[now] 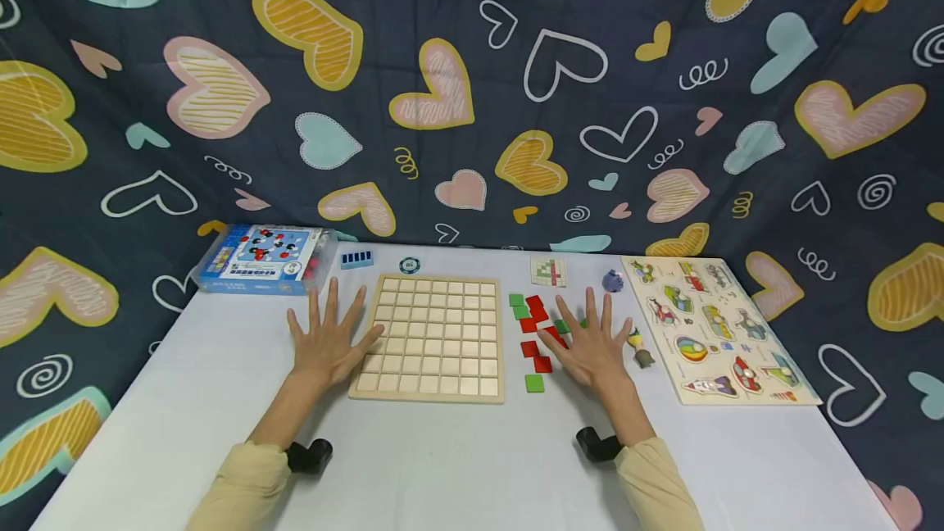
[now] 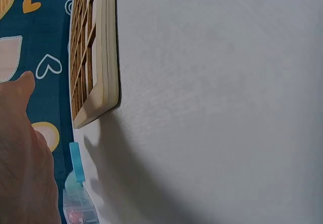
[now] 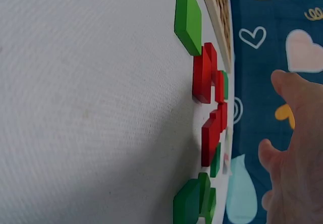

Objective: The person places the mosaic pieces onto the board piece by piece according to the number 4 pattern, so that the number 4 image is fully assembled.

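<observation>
My left hand [image 1: 326, 345] is spread with straight fingers at the left edge of a wooden grid board [image 1: 430, 398], holding nothing. In the left wrist view part of that hand [image 2: 25, 158] shows beside the board's corner [image 2: 105, 90]. My right hand [image 1: 592, 344], fingers also spread, hovers over or beside several loose red tiles [image 1: 529, 348] and green tiles [image 1: 534, 383]; it grips none. The right wrist view shows a green tile [image 3: 187, 19], red tiles [image 3: 202, 77] and part of the right hand [image 3: 298, 143]. Some tiles are partly hidden behind the right hand.
A boxed molecule set [image 1: 265, 260] lies back left, near a blue block [image 1: 357, 259] and a round dark token [image 1: 409, 265]. A small pattern card [image 1: 548, 272], a purple figure [image 1: 613, 281], a small figurine [image 1: 640, 348] and a picture puzzle board [image 1: 719, 330] are right.
</observation>
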A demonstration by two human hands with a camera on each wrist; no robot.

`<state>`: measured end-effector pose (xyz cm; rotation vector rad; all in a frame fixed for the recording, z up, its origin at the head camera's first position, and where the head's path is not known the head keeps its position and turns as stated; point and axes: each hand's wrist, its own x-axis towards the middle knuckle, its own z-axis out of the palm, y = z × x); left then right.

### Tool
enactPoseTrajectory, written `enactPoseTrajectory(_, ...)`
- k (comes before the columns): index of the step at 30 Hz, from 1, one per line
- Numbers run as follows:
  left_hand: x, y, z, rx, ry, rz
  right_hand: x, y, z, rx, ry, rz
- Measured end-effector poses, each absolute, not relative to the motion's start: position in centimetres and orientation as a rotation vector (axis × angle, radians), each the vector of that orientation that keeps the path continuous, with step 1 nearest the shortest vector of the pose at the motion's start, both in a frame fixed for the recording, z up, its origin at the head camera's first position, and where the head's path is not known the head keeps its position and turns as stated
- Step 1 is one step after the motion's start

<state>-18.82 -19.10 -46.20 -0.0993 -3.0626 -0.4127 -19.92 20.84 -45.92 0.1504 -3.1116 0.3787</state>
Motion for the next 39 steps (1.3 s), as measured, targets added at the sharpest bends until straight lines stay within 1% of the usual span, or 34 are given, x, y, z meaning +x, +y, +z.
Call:
enactPoseTrajectory(14, -17.3, -19.4, -46.3, -0.151, -3.067, -0.461, -19.4, 21.4, -45.9, 0.174, -3.125, 0.418)
enactPoseTrajectory(23, -15.8, -19.9, -46.2, -0.242, -3.076, -0.460, -19.2, 21.7, -45.5, 0.224, -3.107, 0.440)
enactPoseTrajectory(31, -14.6, -21.3, -45.8, -0.437, -3.085, -0.500, -19.4, 22.3, -45.4, 0.323, -3.103, 0.562)
enactPoseTrajectory(39, -15.4, -23.5, -46.5, -0.751, -2.994, -0.563, -19.7, 22.9, -45.6, 0.480, -3.054, 0.814)
